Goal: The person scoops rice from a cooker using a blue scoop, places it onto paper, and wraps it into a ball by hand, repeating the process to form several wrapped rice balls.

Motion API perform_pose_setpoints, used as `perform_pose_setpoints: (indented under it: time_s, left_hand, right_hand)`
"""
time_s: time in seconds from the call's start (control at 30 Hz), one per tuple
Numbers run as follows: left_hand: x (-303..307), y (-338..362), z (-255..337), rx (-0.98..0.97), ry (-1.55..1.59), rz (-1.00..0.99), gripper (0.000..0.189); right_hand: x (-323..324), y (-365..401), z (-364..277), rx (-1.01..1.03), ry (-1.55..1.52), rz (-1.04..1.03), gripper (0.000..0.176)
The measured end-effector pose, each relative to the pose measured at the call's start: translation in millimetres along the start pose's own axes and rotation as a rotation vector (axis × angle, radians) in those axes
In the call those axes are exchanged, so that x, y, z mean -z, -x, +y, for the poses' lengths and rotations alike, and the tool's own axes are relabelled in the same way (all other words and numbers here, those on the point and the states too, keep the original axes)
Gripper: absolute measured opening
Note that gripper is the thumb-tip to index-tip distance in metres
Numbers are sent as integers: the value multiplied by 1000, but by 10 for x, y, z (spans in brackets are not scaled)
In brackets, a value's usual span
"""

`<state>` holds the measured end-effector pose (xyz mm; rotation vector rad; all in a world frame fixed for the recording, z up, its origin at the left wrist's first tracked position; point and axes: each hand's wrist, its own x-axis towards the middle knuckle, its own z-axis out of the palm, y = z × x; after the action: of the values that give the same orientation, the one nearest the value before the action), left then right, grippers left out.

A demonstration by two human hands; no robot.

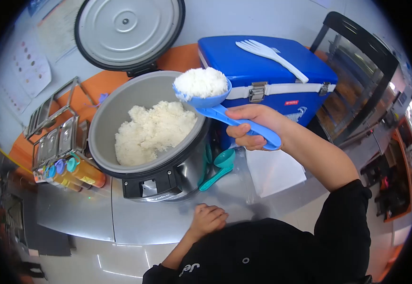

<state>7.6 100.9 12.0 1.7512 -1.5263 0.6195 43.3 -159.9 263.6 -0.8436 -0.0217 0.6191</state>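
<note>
Blue scoop [209,101] heaped with rice [201,83], handle in right grip [250,124]

Right grip: grasping blue scoop by handle, fingers wrapped around it, handle end poking out past the fingers. Bowl to the left of and slightly above right grip in view, by the right rim of the rice cooker [142,78]. Left grip [208,219]: loosely clenched, fingers curled in, down and left of right grip, close to the person's black top [262,251], near front edge of steel surface [168,227].

Left of right grip: rice cooker, uncovered, more rice inside, piled unevenly. Lid [125,21] raised, up and left of right grip, behind the cooker. Above right grip: blue cooler [267,61], closed, white fork [272,59] lying on top, metal latches on front. Just below and left of right grip: green scoop [224,161] beside cooker. Below right grip: white sheet [274,173], flat on surface.

Far left of right grip, past the cooker: bottles [80,170] with colored tops, metal rack [57,128] behind them; papers [28,71] on wall further up. Right of right grip, beyond cooler: black-framed chair [357,71], partly cut by dark view edge.
</note>
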Motion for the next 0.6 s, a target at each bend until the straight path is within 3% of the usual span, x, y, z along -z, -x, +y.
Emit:
perform_pose_setpoints:
  time_s: [0.17,0.23,0.3,0.4,0.47,0.6]
  left_hand:
    - [-228,-142,245,56,132,-44,35]
    - [-240,-118,326,91,141,-58,36]
    - [-206,-81,417,171,149,-92,35]
    - [-135,104,487,294,130,-151,35]
    - [-197,359,458,341,131,-163,35]
    - [-52,569,449,443,175,-160,34]
  right_hand:
    - [-111,-59,-52,7,151,84,14]
    - [-201,-139,-20,29,365,212,19]
    - [-186,-285,-117,-10,538,180,26]
    - [-301,-669,-312,-39,953,165,45]
    - [-407,-1024,-415,-173,1082,185,51]
    - [-495,-1726,-292,-260,1291,242,44]
